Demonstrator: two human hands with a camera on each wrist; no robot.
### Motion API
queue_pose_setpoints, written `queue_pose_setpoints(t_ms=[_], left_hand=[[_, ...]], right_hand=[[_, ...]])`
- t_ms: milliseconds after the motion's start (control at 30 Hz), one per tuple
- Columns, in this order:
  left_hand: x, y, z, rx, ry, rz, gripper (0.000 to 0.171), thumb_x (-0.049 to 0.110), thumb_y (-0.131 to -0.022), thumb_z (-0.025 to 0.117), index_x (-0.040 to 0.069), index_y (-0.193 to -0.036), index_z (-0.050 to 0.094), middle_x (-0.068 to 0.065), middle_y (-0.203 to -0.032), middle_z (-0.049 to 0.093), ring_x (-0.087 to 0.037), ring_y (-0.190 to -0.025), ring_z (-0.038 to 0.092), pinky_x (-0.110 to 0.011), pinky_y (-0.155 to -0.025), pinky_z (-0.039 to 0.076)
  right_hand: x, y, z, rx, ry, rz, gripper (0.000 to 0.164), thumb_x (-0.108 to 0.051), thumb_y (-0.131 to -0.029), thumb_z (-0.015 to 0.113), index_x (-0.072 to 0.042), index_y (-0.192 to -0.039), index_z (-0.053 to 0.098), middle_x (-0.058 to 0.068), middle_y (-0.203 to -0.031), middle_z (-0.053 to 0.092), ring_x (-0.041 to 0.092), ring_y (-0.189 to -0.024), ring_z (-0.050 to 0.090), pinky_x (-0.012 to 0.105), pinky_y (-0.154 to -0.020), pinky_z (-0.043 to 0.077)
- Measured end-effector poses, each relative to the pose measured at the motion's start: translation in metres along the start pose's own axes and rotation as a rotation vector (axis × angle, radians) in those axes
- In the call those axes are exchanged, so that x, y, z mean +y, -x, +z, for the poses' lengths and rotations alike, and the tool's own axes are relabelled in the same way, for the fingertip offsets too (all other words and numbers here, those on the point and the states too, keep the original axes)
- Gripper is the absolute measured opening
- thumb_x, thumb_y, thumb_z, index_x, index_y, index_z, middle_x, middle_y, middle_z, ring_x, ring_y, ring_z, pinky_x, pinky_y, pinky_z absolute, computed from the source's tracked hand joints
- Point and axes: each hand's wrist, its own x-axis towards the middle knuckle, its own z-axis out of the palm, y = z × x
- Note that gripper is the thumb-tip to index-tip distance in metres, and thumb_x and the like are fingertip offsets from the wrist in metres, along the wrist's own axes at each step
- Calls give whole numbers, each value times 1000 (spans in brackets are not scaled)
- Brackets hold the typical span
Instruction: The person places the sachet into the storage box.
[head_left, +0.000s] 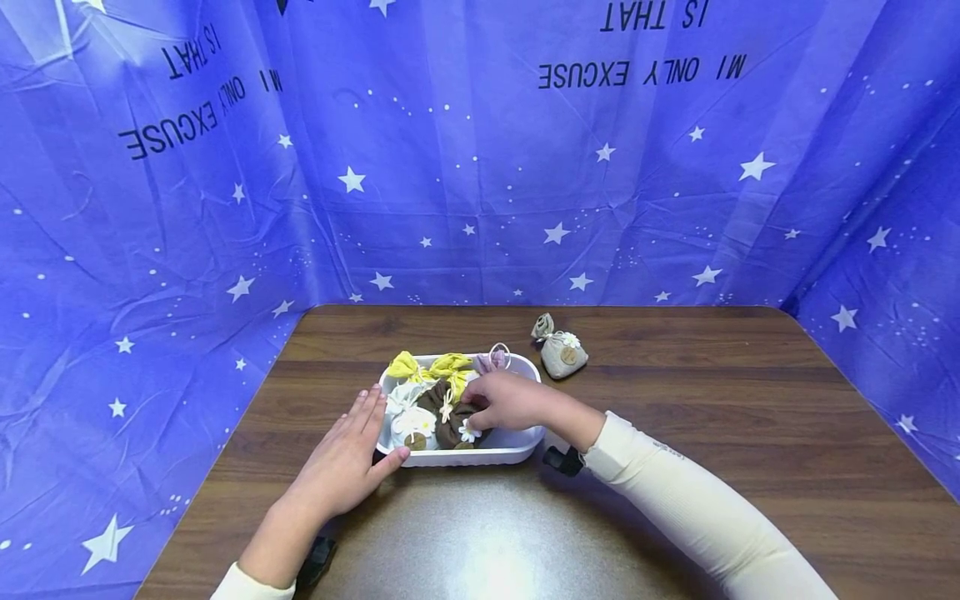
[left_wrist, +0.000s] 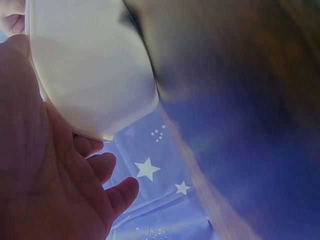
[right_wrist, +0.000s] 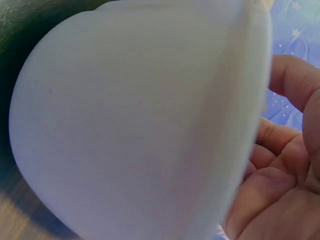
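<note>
A white oval tub [head_left: 468, 457] stands on the table, filled with small tied cloth pouches. My left hand [head_left: 341, 467] lies along the tub's left end with straight fingers, the thumb at the front rim. In the left wrist view, this hand [left_wrist: 55, 150] is beside the tub wall [left_wrist: 95, 65]. Reaching in over the right side, my right hand [head_left: 510, 400] holds a dark brown pouch [head_left: 448, 429] with curled fingers and thumb. The right wrist view shows curled fingers [right_wrist: 275, 170] beyond the tub wall [right_wrist: 135, 120], which hides their tips.
White pouches [head_left: 408, 421] with flowers, yellow pouches [head_left: 450, 364] and a light purple pouch [head_left: 489, 362] share the tub. A beige pouch [head_left: 562, 357] lies behind it to the right on the wooden table [head_left: 712, 417]. A blue star-printed cloth [head_left: 480, 192] surrounds the table.
</note>
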Motion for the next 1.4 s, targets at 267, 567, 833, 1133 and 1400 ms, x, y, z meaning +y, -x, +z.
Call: queue_pose_setpoints(t_ms=[267,567,833,1133,1400], left_hand=[[1,0,2,0,8,-1,86,56,-99,51,-8,-152,29,-22,-160,25,-41,-146,24,-58,-113,30],[0,-1,2,0,10,-2,86,55,-98,51,-7,-152,29,-21,-160,24,-40,-146,23,-58,-112,30],[-1,0,1,4,4,2,85,55,-99,51,-7,-152,29,-21,-160,24,-40,-146,23,-57,-113,30],[-2,1,1,2,3,-2,85,55,-99,51,-8,-152,29,-22,-160,24,-41,-146,24,-57,-113,30],[-2,0,3,-5,15,-2,87,57,-99,50,-8,-152,28,-21,-161,21,-40,-146,22,-56,-113,29]], right_hand=[[11,13,-16,93,-125,-32,24,-14,-88,71,-2,-109,70,3,-100,71,9,-91,65,26,-85,53],[50,38,-44,306,-219,63,14,-8,-90,68,-3,-103,71,1,-90,70,17,-85,64,33,-77,54],[112,56,-59,466,-237,241,11,-8,-93,66,-1,-101,70,5,-91,68,18,-85,59,32,-76,49],[157,57,-58,491,-309,349,18,-5,-92,65,6,-106,67,11,-95,67,17,-85,58,25,-73,49],[177,52,-53,402,-467,460,25,-11,-95,64,6,-112,61,7,-94,62,20,-85,56,30,-70,48]])
